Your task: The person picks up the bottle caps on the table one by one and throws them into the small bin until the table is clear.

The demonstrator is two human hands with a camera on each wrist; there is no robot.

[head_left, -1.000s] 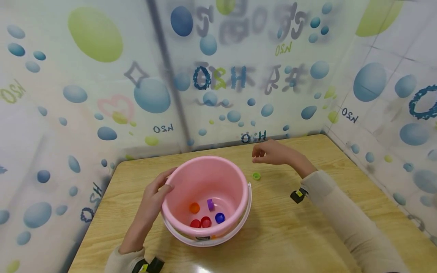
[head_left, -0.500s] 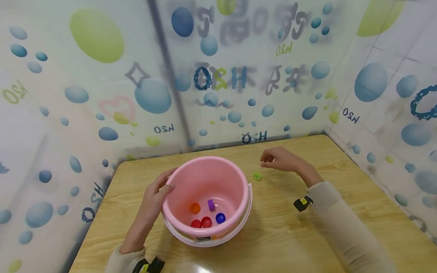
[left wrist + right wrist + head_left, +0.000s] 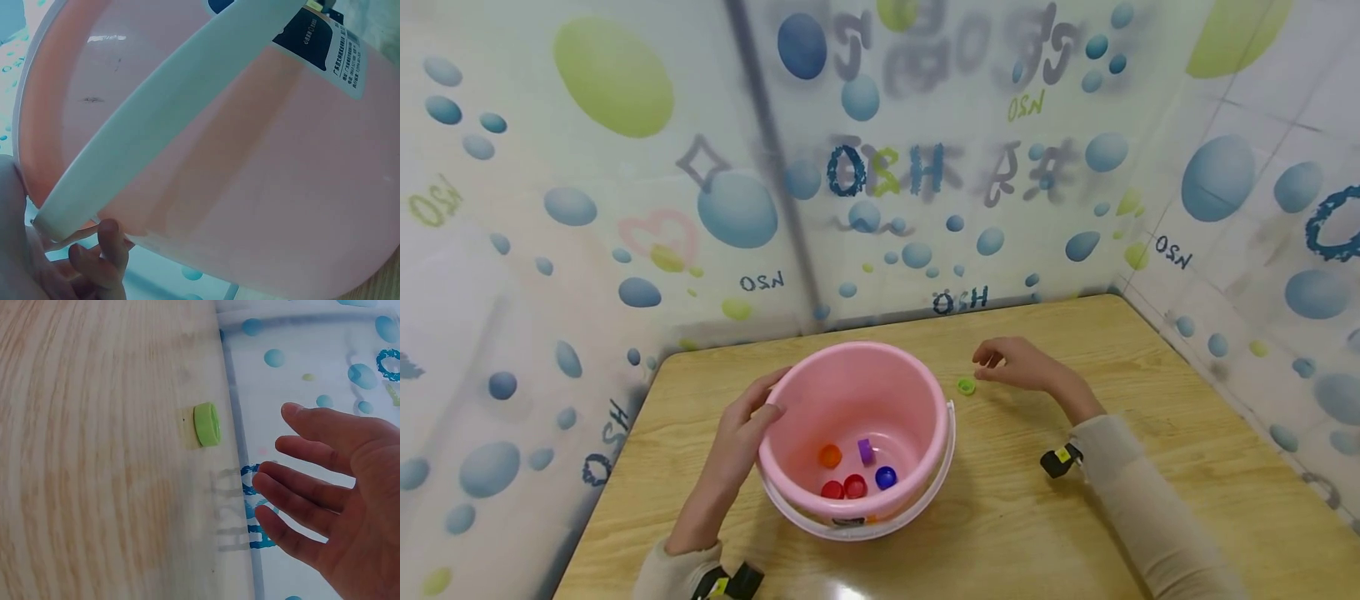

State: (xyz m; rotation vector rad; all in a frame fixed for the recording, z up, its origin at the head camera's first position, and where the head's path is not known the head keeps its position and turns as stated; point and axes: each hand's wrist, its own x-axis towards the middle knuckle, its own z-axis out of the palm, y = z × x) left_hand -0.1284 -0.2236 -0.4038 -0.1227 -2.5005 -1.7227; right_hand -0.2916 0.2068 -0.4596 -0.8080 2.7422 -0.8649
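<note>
My left hand grips the left rim of a pink bucket, its thumb over the edge and its fingers outside. The bucket tilts so that its mouth faces me. Inside lie small bottle caps: an orange cap, a purple cap, a blue cap and two red caps. A green cap sits on the table right of the bucket. Just beyond its right side hovers my right hand, fingers loosely bent and apart, holding nothing; the right wrist view shows a gap to the green cap.
The wooden table carries everything. A white handle hangs down around the bucket's front. Bubble-patterned curtains stand close behind the table and at both sides.
My right hand has moved right, then down toward the green cap, and ends lower than before. The left hand and bucket hold their place.
</note>
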